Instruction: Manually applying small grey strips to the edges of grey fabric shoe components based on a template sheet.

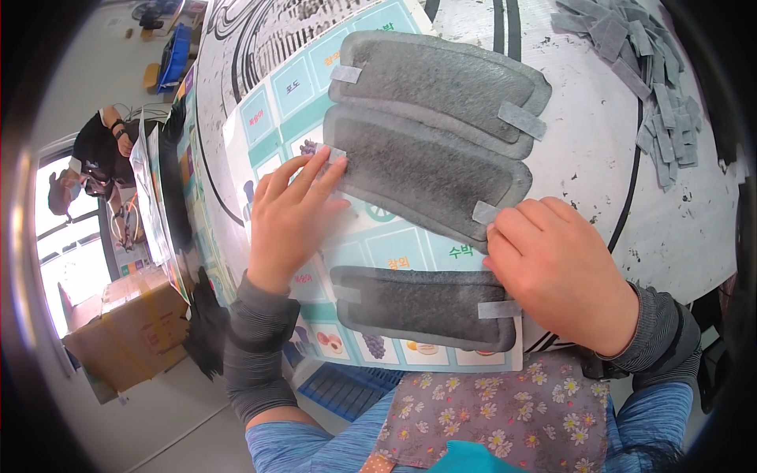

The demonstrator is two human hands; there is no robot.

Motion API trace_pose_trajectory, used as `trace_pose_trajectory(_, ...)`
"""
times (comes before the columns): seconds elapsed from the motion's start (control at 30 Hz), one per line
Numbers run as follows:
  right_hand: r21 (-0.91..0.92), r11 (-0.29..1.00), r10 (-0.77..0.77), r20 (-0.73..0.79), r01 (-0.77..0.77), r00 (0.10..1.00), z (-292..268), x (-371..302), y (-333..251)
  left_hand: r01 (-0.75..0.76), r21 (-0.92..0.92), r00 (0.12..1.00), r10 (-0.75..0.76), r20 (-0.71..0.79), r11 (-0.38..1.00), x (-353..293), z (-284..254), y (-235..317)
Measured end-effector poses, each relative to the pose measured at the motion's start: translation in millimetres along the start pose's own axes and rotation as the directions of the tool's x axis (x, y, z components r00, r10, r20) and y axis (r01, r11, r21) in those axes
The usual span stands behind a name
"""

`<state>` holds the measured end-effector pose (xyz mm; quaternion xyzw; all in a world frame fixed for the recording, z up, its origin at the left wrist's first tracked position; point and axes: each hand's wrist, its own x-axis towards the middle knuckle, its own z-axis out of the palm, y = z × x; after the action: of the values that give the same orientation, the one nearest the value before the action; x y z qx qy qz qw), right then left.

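A dark grey felt-like pad point(426, 169) lies in the middle of a printed sheet point(296, 79). My left hand point(290, 213), its fingers apart and stretched out, presses with the fingertips on a small light grey strip at that pad's left end. At its lower right corner, my right hand point(552, 268) has its fingers closed around the end of another light grey strip point(483, 212). Beyond it are more grey pads point(434, 79), partly overlapping, with strips at both ends. Nearest me lies a further grey pad point(418, 307), also with strips at its ends.
Many loose grey strips point(631, 47) are heaped at the table's far right. The white table point(583, 181) has black line patterns. On the left are a cardboard box point(130, 331) and another person point(106, 154). A blue crate point(347, 388) sits below the table edge.
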<state>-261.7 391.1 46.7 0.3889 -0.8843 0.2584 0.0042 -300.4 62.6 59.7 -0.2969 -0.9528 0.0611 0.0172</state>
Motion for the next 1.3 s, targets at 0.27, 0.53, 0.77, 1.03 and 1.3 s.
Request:
trace_pose_trajectory(0.27,-0.004,1.000,0.006,-0.022,-0.007,1.000,2.0,-0.6,0.8,0.017,-0.044,0.999,-0.015,0.041,0.999,-1.0,3.9,-6.8)
trace_pose_trajectory(0.53,-0.023,1.000,-0.001,-0.029,0.001,1.000,0.0,-0.3,2.4,0.211,-0.115,0.971,-0.221,-0.086,0.971,-10.4,12.5,-16.6)
trace_pose_trajectory(0.77,-0.036,0.999,-0.014,-0.021,0.013,1.000,3.1,-0.9,1.0,0.025,-0.036,0.999,-0.026,-0.026,0.999,-9.1,10.7,-11.1)
trace_pose_trajectory(1.03,-0.051,0.998,-0.024,-0.031,0.022,0.999,-0.3,-1.8,3.0,0.075,-0.109,0.995,-0.068,0.067,0.991,1.9,-1.6,2.9)
trace_pose_trajectory(1.3,0.306,0.934,0.286,-0.323,-0.187,0.902,-16.1,8.8,50.0,0.144,-0.237,0.989,-0.133,0.059,0.961,5.8,-3.7,9.6)
